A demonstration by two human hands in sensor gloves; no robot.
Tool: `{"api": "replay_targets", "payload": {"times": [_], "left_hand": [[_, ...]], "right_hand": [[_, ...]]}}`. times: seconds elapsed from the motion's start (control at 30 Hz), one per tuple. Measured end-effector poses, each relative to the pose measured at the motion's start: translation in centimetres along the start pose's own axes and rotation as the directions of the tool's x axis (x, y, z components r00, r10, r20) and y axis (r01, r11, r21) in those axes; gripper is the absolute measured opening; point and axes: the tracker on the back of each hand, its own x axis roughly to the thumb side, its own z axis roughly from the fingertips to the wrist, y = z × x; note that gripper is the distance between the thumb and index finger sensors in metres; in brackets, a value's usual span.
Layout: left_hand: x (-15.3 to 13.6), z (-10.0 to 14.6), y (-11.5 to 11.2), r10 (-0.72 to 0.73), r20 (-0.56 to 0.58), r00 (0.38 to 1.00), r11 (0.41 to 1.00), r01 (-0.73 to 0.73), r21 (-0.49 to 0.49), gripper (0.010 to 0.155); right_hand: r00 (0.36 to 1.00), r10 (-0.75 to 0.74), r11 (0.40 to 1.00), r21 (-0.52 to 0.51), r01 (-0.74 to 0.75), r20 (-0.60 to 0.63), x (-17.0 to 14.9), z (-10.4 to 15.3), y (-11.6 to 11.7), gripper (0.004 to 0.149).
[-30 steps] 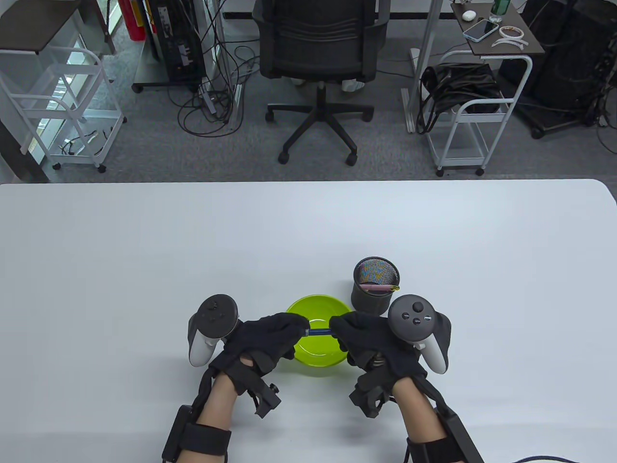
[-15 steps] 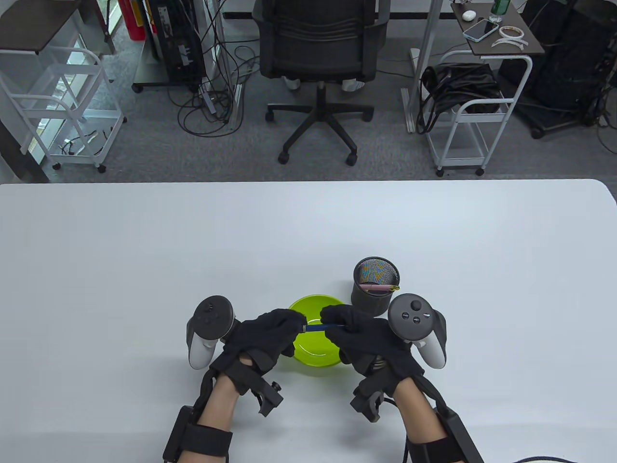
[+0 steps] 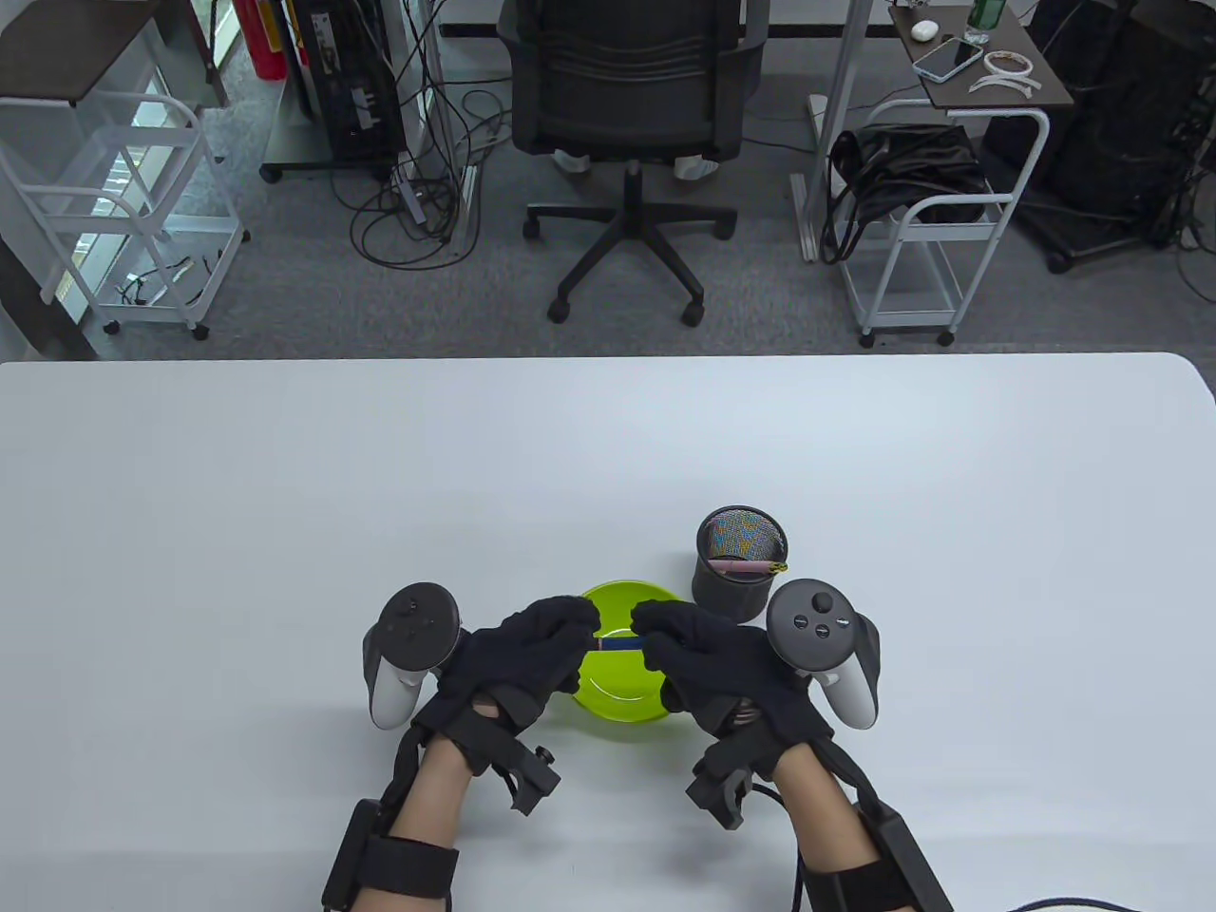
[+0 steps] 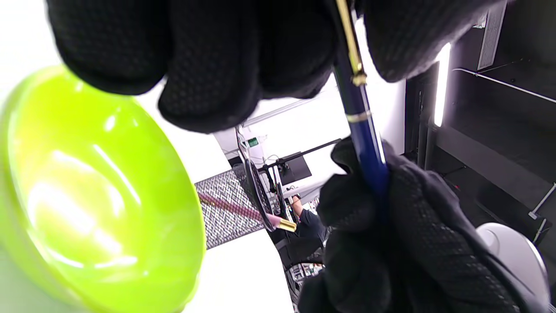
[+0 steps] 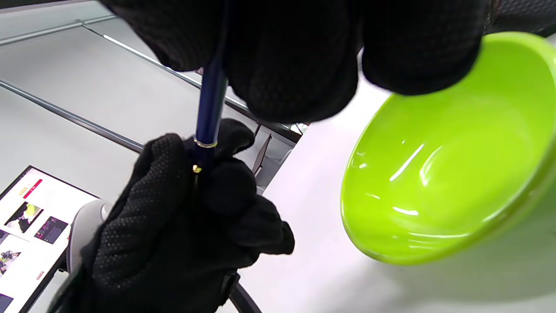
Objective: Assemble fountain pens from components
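Hands (image 3: 532,655) closed together on blue pen (image 3: 622,644) over green bowl (image 3: 627,698), mesh cup (image 3: 739,575) beside.

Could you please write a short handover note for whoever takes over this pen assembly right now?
Left hand: grips the cap end of the blue fountain pen, the end with the gold clip.
Right hand: grips the barrel end of the same pen.
The pen is held level above the green bowl, which looks empty.
The black mesh pen cup stands behind the bowl, with a pink pen lying across its rim.
Done: the pink pen looks finished and put away.
Left: check the blue cap is fully seated, then probably put the pen in the cup.
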Motion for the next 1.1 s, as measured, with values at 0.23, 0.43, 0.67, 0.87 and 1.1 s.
{"api": "replay_targets", "payload": {"times": [0.23,0.43,0.67,0.87,1.1], "left_hand": [[0.0,0.4,1.3,0.011,-0.008,1.000,0.996,-0.010,0.086,0.062],[0.4,0.5,1.4,-0.033,0.008,0.999,0.995,0.032,0.092,0.062],[0.7,0.5,1.5,-0.023,0.021,1.000,0.995,0.021,0.097,0.061],[0.8,0.6,1.6,-0.022,0.013,1.000,0.995,0.020,0.102,0.061],[0.8,0.5,1.5,-0.027,0.012,1.000,0.995,0.026,0.095,0.061]], "right_hand": [[0.997,0.070,0.985,-0.161,-0.066,0.022,1.9,1.4,-2.2,0.048],[0.965,0.238,0.881,-0.393,-0.263,-0.112,4.1,2.1,-4.3,0.048],[0.834,0.440,0.719,-0.426,-0.549,-0.332,5.9,0.5,-6.7,0.048],[0.596,0.621,0.534,-0.281,-0.797,-0.509,5.2,-2.2,-7.4,0.048],[0.445,0.707,0.475,-0.096,-0.874,-0.549,3.0,-5.0,-5.8,0.047]]}}
